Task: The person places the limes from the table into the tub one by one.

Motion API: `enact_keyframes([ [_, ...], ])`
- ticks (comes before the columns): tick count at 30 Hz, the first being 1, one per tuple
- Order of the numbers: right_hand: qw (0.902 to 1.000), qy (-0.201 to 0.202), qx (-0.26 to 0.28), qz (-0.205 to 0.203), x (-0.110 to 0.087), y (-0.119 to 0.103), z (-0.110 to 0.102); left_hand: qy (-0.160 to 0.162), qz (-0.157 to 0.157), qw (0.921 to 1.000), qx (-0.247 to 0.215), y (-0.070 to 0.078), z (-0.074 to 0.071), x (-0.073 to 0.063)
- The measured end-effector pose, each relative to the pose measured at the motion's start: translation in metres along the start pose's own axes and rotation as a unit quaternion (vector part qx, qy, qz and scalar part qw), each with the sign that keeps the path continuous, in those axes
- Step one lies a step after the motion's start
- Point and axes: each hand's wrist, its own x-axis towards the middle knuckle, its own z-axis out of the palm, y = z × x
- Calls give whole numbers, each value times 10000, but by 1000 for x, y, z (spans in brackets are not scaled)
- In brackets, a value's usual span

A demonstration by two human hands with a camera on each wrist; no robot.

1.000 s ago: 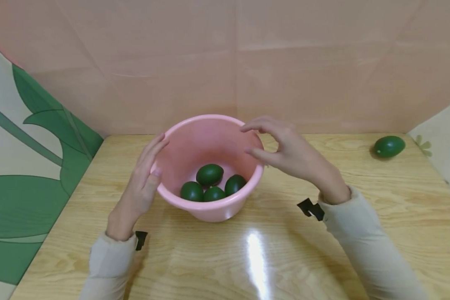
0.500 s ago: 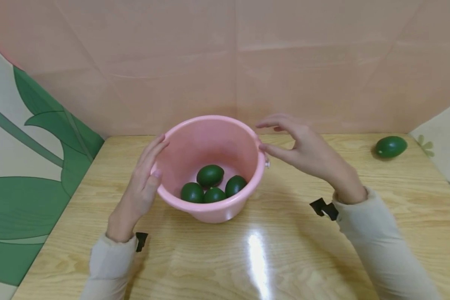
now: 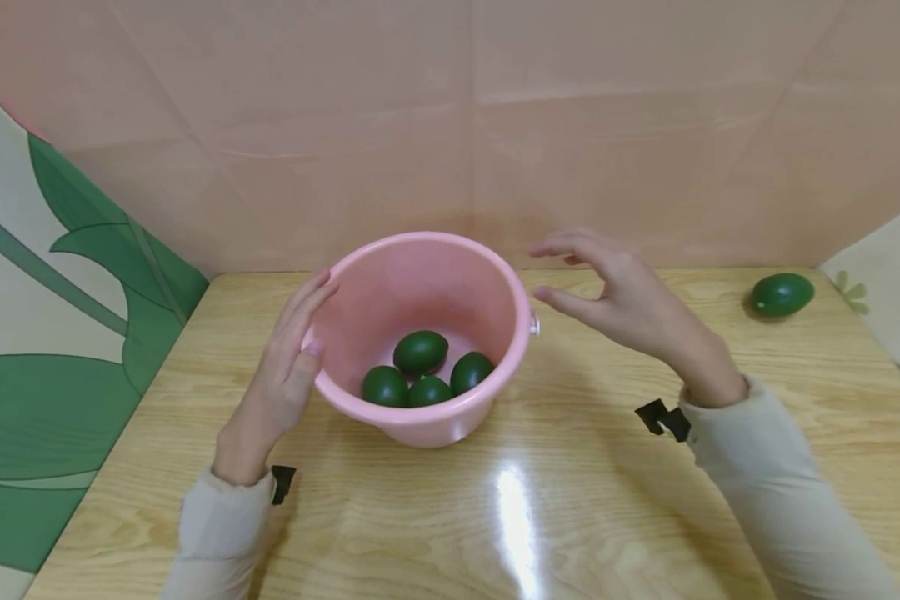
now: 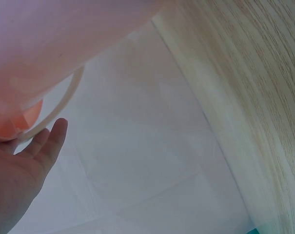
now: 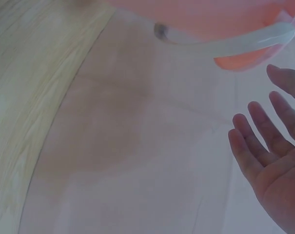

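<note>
A pink bucket (image 3: 435, 423) stands on the table with several glossy dark green, avocado-like fruits (image 3: 420, 352) at its bottom. On the bucket's left side my left hand (image 3: 277, 375) rests at the rim, its fingers fairly straight. In the left wrist view the fingers of that hand (image 4: 20, 170) reach past the rim beside the pale handle (image 4: 69, 92). My right hand (image 3: 630, 300) hovers just right of the bucket, thumb and fingers apart, holding nothing. The right wrist view has this hand (image 5: 279, 161) with spread fingers below the bucket's white handle (image 5: 230, 46).
One more green fruit (image 3: 782, 294) lies alone at the table's back right corner. The wooden table (image 3: 390, 525) meets a pinkish covered wall (image 3: 450, 125) right behind the bucket. A white handle end (image 3: 536, 327) sticks out at the bucket's right rim.
My right hand has moved from over the bucket's right rim outward to the right, leaving a gap. The left hand, the bucket and the fruits look unchanged.
</note>
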Motion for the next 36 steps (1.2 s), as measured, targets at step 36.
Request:
enact_keyframes([
  [36, 9986, 145, -512, 81, -26, 40, -20, 11, 6, 10000, -24, 1, 0, 2],
])
